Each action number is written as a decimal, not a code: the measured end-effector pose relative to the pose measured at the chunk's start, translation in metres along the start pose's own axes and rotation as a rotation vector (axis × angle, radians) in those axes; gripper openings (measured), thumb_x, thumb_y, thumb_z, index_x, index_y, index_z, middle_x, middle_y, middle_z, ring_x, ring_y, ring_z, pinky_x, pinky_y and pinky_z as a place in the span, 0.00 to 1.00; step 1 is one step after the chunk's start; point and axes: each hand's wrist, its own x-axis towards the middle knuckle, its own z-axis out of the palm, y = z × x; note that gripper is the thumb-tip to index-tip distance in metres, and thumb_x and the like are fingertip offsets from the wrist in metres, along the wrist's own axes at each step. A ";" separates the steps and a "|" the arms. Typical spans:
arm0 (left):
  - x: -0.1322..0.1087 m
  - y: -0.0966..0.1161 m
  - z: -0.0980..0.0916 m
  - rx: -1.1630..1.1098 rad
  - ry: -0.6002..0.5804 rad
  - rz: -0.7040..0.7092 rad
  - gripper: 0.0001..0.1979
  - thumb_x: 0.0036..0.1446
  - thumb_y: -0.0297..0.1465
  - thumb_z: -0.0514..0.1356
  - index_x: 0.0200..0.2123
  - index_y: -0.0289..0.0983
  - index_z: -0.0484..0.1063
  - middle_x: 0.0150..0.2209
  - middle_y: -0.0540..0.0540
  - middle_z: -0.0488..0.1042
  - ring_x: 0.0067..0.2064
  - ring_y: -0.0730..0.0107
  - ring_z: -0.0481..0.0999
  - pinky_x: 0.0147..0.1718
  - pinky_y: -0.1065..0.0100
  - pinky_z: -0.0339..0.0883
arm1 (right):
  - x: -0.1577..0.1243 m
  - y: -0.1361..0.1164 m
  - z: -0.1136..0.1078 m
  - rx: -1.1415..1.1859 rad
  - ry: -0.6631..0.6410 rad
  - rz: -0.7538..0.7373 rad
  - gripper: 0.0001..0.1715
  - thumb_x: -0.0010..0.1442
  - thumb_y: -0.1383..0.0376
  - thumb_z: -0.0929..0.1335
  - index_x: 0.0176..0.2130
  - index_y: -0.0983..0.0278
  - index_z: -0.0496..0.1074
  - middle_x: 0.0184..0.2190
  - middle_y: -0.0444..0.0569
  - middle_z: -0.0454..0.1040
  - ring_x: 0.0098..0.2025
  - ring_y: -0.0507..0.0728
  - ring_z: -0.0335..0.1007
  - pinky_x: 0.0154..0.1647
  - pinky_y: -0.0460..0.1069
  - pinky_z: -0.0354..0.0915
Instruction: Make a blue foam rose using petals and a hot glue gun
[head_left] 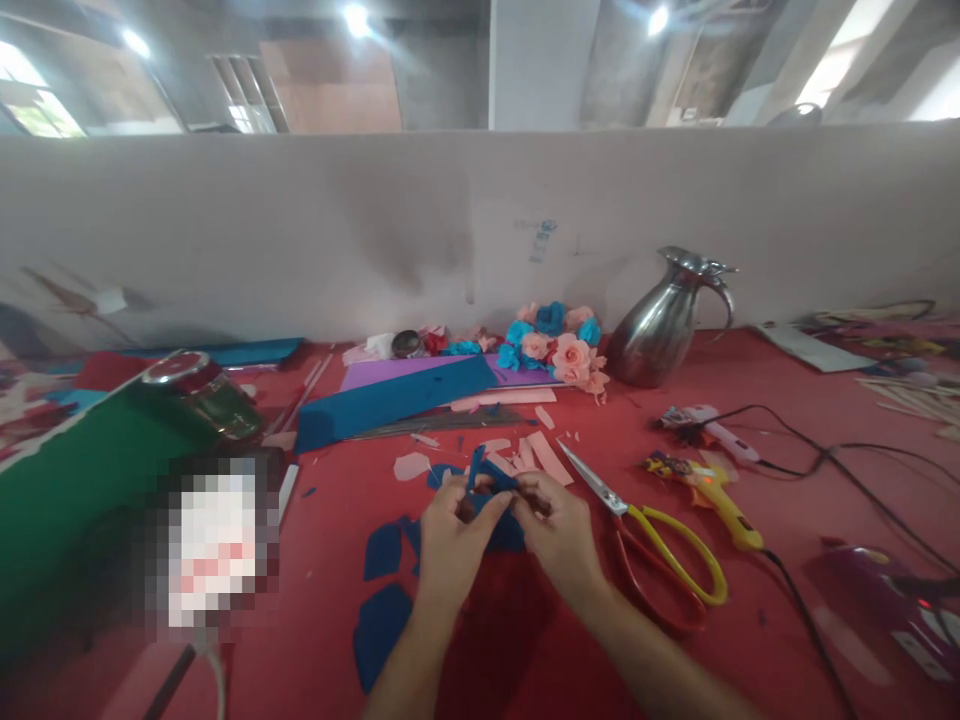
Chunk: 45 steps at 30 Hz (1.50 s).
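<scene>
A piece of blue paper, looking like crepe paper, is held over the near middle of the red table. My left hand pinches it from the left between thumb and fingers. From the right, my right hand grips the same piece, its fingertips close to my left thumb. Cut blue paper pieces lie beside my left wrist, and more blue paper shows partly behind my fingers. Scissors with one yellow and one red handle lie just right of my right hand, blades apart from it.
Glue guns, one yellow and one pink, lie right with trailing cords. A metal jug stands at the back by paper flowers. A blue strip lies ahead. Left are a glass jar and green sheet.
</scene>
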 end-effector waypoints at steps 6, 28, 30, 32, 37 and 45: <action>0.005 -0.010 0.001 -0.191 -0.076 -0.009 0.07 0.49 0.36 0.63 0.29 0.39 0.75 0.32 0.48 0.73 0.35 0.66 0.70 0.36 0.68 0.63 | -0.003 -0.008 0.000 -0.185 -0.054 -0.172 0.09 0.57 0.67 0.64 0.38 0.62 0.72 0.33 0.49 0.79 0.35 0.56 0.76 0.37 0.48 0.70; 0.021 -0.004 -0.017 -0.718 0.009 0.011 0.16 0.40 0.24 0.59 0.14 0.38 0.52 0.15 0.57 0.52 0.18 0.79 0.50 0.20 0.73 0.48 | 0.020 -0.005 -0.024 0.061 -0.095 0.180 0.04 0.43 0.68 0.64 0.22 0.63 0.69 0.14 0.37 0.64 0.17 0.48 0.60 0.19 0.43 0.55; 0.021 -0.004 -0.016 -0.669 -0.010 0.026 0.16 0.42 0.25 0.59 0.14 0.39 0.52 0.15 0.57 0.52 0.19 0.78 0.51 0.21 0.72 0.48 | 0.021 -0.003 -0.027 0.030 -0.192 0.191 0.05 0.42 0.69 0.63 0.21 0.63 0.69 0.13 0.36 0.63 0.16 0.47 0.59 0.18 0.42 0.53; 0.020 -0.002 -0.015 -0.604 -0.007 0.027 0.15 0.42 0.27 0.59 0.14 0.39 0.53 0.14 0.57 0.51 0.19 0.77 0.51 0.21 0.71 0.48 | 0.022 -0.002 -0.027 0.045 -0.210 0.198 0.05 0.43 0.70 0.64 0.23 0.64 0.69 0.14 0.36 0.63 0.16 0.47 0.59 0.18 0.42 0.54; 0.016 0.007 -0.015 -0.481 -0.030 -0.039 0.13 0.41 0.31 0.61 0.16 0.40 0.56 0.13 0.58 0.49 0.18 0.76 0.49 0.20 0.69 0.45 | 0.020 0.000 -0.024 0.021 -0.134 0.169 0.06 0.48 0.66 0.66 0.30 0.63 0.71 0.19 0.41 0.70 0.21 0.51 0.67 0.23 0.44 0.61; 0.012 0.005 -0.008 -0.469 -0.197 -0.086 0.11 0.39 0.31 0.66 0.21 0.37 0.65 0.19 0.56 0.61 0.22 0.77 0.60 0.24 0.73 0.54 | 0.012 -0.015 -0.019 0.325 -0.307 0.257 0.22 0.52 0.48 0.68 0.33 0.64 0.71 0.26 0.44 0.73 0.20 0.48 0.63 0.17 0.42 0.49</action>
